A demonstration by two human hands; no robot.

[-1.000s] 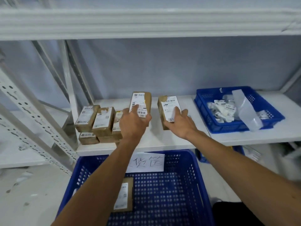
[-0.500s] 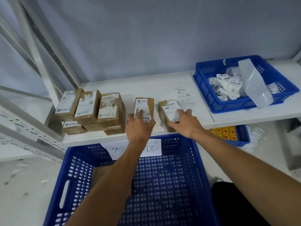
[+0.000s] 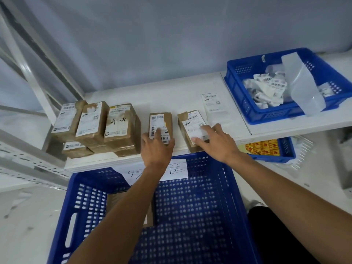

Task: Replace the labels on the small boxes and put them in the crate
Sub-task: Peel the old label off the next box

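Two small brown boxes lie side by side at the front of the white shelf (image 3: 171,92). My left hand (image 3: 157,149) wraps round the near end of the left box (image 3: 162,119), one finger lying on its white label. My right hand (image 3: 216,143) rests with straight fingers on the label of the right box (image 3: 187,121), which has torn brown patches at its far corner. Below the shelf's front edge stands the big blue crate (image 3: 200,216) with a handwritten paper sign (image 3: 177,168). One box (image 3: 149,216) in the crate is mostly hidden under my left forearm.
A stack of several labelled boxes (image 3: 106,124) fills the shelf's left end beside the rack upright. A loose white label (image 3: 214,103) lies right of my boxes. A blue basket (image 3: 245,109) holds peeled labels and backing paper. A lower basket (image 3: 285,151) holds yellow-red packs.
Both boxes, held up a second ago, now lie on the shelf near its front edge. My view has tilted down, so more of the crate shows.
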